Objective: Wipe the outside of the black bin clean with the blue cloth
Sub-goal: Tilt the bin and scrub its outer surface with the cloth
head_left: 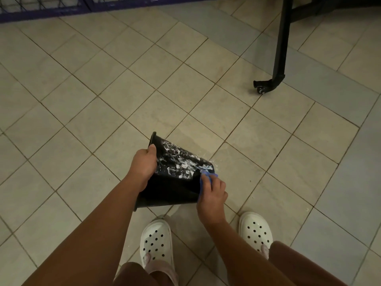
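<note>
Black plastic bin [171,188] is lying tipped on its side low over the beige tiled floor [144,89], mouth pointing left and base pointing right. Honestly I can't tell if it's actually touching the tiles or hanging just above them. Left hand [143,164] is gripping the rim, thumb lying on the outer wall, while the other fingers are curling out of sight inside the opening. Right hand [212,193] is pinching a small blue cloth [206,174] against the wall near the base end; most of the cloth is hiding under the fingers, with only a crumpled bit peeking out. White soapy smears [181,162] are covering the upper side of the bin, while the lower side is looking plain dark and hard to read. The bin's inside isn't showing at all. Around it: a pair of white perforated clogs [156,240] standing just below the bin, a black metal leg [278,48] ending in a small caster off to the upper right, well apart, and a purple wire frame [41,11] getting cut off by the top left edge.
</note>
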The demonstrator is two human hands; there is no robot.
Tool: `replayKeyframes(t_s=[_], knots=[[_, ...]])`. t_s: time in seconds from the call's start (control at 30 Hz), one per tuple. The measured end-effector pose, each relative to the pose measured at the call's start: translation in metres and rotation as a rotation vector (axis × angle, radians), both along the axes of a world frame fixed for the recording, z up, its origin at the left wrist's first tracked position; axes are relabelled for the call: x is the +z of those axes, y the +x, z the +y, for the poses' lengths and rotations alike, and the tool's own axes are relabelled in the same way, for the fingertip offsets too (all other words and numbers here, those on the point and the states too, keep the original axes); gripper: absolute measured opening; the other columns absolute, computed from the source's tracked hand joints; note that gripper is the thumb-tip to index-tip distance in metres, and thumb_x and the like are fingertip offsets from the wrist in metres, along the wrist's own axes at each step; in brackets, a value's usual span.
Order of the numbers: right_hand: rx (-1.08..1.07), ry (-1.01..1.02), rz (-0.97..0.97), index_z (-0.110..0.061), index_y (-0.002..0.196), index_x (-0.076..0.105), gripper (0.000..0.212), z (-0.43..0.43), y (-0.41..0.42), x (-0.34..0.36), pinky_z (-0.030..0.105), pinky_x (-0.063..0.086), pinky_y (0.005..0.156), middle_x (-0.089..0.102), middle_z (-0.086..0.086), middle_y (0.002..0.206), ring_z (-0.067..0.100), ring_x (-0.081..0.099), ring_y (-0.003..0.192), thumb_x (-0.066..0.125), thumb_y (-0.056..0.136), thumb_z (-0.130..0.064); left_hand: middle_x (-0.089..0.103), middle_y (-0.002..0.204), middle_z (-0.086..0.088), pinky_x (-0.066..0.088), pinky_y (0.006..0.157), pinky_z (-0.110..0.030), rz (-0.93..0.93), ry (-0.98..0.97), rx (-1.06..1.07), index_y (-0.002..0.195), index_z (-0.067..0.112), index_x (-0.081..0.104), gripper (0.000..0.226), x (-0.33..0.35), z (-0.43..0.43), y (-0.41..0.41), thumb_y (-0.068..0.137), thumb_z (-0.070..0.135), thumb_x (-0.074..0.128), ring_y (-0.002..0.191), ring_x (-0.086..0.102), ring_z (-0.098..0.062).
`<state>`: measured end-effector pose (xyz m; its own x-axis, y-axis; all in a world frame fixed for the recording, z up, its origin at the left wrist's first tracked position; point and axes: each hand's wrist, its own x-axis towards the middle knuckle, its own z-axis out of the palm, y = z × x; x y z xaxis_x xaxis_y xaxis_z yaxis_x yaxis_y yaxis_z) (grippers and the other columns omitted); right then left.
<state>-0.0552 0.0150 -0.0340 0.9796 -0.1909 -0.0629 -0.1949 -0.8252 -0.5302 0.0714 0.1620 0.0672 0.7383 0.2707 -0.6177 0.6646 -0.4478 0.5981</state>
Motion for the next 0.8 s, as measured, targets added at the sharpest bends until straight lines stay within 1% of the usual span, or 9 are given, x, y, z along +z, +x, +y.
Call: replayKeyframes(t_s=[0.1, 0.2, 0.3, 0.37, 0.47, 0.57, 0.63, 0.7, 0.8], knots=[[0.083, 0.028, -0.036, -0.015, 0.131, 0.045, 0.07, 0.008, 0.011, 0.008, 0.044, 0.046, 0.083, 0.044, 0.011, 0.129, 0.025, 0.037, 0.114, 0.075, 0.068, -0.008, 0.055, 0.082, -0.017, 0.04, 0.068, -0.036, 0.016, -0.03, -0.028, 0.087, 0.005, 0.059, 0.047, 0.0, 0.0, 0.0, 0.105, 0.038, 0.03, 0.077, 0.053, -0.026], [0.035, 0.035, 0.003, -0.016, 0.128, 0.048, 0.066, 0.0, 0.027, 0.006, 0.045, 0.048, 0.075, 0.05, 0.012, 0.125, 0.027, 0.04, 0.108, 0.071, 0.068, -0.003, 0.058, 0.084, -0.018, 0.042, 0.069, -0.035, 0.016, -0.044, 0.025, 0.092, 0.003, 0.06, 0.048, -0.003, 0.004, -0.001, 0.105, 0.039, 0.03, 0.079, 0.056, -0.028], [-0.032, 0.03, 0.024, -0.014, 0.127, 0.051, 0.068, -0.01, 0.02, -0.002, 0.044, 0.048, 0.07, 0.051, 0.014, 0.123, 0.028, 0.041, 0.105, 0.071, 0.064, 0.001, 0.063, 0.092, -0.018, 0.044, 0.066, -0.034, 0.033, -0.045, 0.087, 0.104, -0.001, 0.061, 0.049, -0.006, 0.008, 0.0, 0.104, 0.039, 0.031, 0.085, 0.061, -0.03], [0.031, 0.019, -0.008, -0.013, 0.128, 0.049, 0.073, -0.008, 0.006, -0.005, 0.042, 0.047, 0.075, 0.046, 0.012, 0.126, 0.027, 0.039, 0.109, 0.075, 0.062, 0.001, 0.063, 0.093, -0.018, 0.045, 0.069, -0.035, 0.041, -0.044, 0.101, 0.107, 0.0, 0.06, 0.049, -0.007, 0.009, 0.001, 0.105, 0.038, 0.031, 0.089, 0.061, -0.031], [0.201, 0.039, -0.059, -0.016, 0.13, 0.042, 0.074, 0.006, -0.002, 0.001, 0.047, 0.044, 0.088, 0.039, 0.009, 0.13, 0.029, 0.035, 0.118, 0.077, 0.065, -0.007, 0.064, 0.097, -0.021, 0.045, 0.077, -0.037, 0.059, -0.027, 0.083, 0.101, 0.001, 0.061, 0.047, -0.007, 0.01, 0.002, 0.105, 0.037, 0.03, 0.093, 0.062, -0.034], [0.234, 0.061, -0.081, -0.02, 0.126, 0.045, 0.067, 0.015, 0.019, 0.013, 0.046, 0.043, 0.086, 0.047, 0.008, 0.126, 0.025, 0.035, 0.114, 0.076, 0.068, -0.012, 0.066, 0.103, -0.023, 0.049, 0.083, -0.04, 0.089, -0.023, 0.088, 0.109, -0.001, 0.06, 0.048, -0.009, 0.012, 0.001, 0.104, 0.037, 0.03, 0.099, 0.064, -0.037], [0.169, 0.072, -0.041, -0.021, 0.122, 0.051, 0.059, 0.011, 0.033, 0.016, 0.043, 0.043, 0.08, 0.052, 0.008, 0.121, 0.024, 0.038, 0.109, 0.073, 0.068, -0.007, 0.066, 0.099, -0.02, 0.05, 0.079, -0.039, 0.091, -0.037, 0.111, 0.112, -0.001, 0.06, 0.049, -0.011, 0.013, 0.0, 0.104, 0.037, 0.031, 0.094, 0.064, -0.034], [0.047, 0.078, 0.028, -0.018, 0.12, 0.056, 0.054, 0.002, 0.04, 0.013, 0.043, 0.044, 0.074, 0.054, 0.011, 0.117, 0.03, 0.045, 0.103, 0.068, 0.069, -0.001, 0.064, 0.095, -0.018, 0.046, 0.071, -0.035, 0.062, -0.031, 0.112, 0.107, -0.001, 0.06, 0.047, -0.011, 0.01, 0.0, 0.105, 0.036, 0.031, 0.088, 0.062, -0.031], [-0.041, 0.047, 0.075, -0.015, 0.124, 0.054, 0.062, 0.006, 0.031, 0.013, 0.044, 0.043, 0.072, 0.051, 0.014, 0.119, 0.032, 0.042, 0.103, 0.065, 0.065, 0.002, 0.058, 0.09, -0.018, 0.04, 0.068, -0.034, 0.025, -0.026, 0.089, 0.095, 0.002, 0.059, 0.045, -0.009, 0.003, 0.001, 0.105, 0.036, 0.031, 0.083, 0.055, -0.028]])
